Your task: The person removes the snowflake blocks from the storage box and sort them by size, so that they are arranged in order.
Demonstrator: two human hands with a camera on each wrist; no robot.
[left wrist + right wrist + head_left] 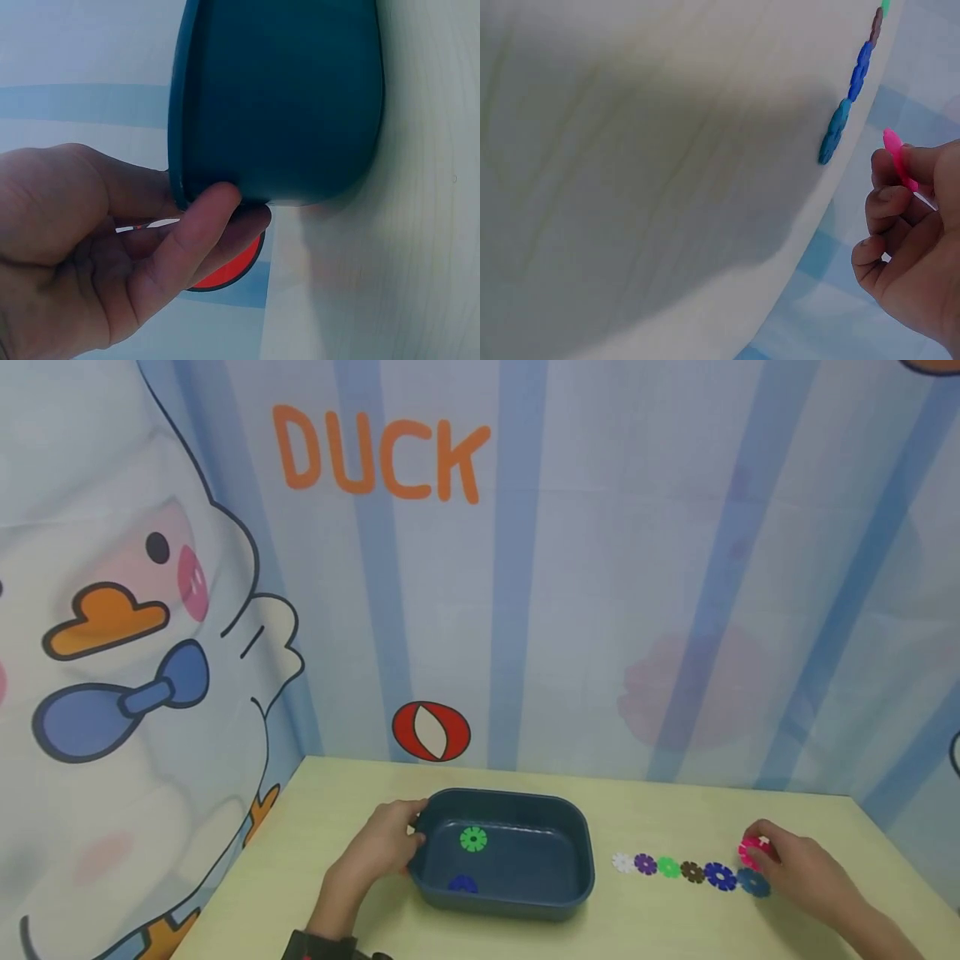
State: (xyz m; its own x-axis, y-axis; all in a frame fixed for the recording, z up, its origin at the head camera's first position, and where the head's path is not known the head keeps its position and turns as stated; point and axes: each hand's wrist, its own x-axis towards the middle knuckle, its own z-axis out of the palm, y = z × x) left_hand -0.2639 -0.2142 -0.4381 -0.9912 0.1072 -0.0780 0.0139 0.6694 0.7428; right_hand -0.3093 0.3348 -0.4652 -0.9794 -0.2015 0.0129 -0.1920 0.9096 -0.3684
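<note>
My left hand (384, 842) grips the left end of a dark blue plastic basin (576, 860), thumb at its rim and fingers against the outer wall (285, 112). Inside the basin lie a green snowflake disc (473, 839) and, near the front wall, a blue one (463, 883). Between thumb and forefinger, my right hand (813, 872) pinches a pink snowflake disc (897, 154), raised above the table. Close under it is the right end of a row of discs: white (622, 862), purple (645, 864), green (668, 867), brown (693, 872), dark blue (720, 877) and steel blue (753, 882).
Basin and row rest on a pale wood-grain table (637, 927). Behind its back edge hangs a striped curtain (585, 610) printed with a cartoon duck at the left. The row runs rightward from beside the basin.
</note>
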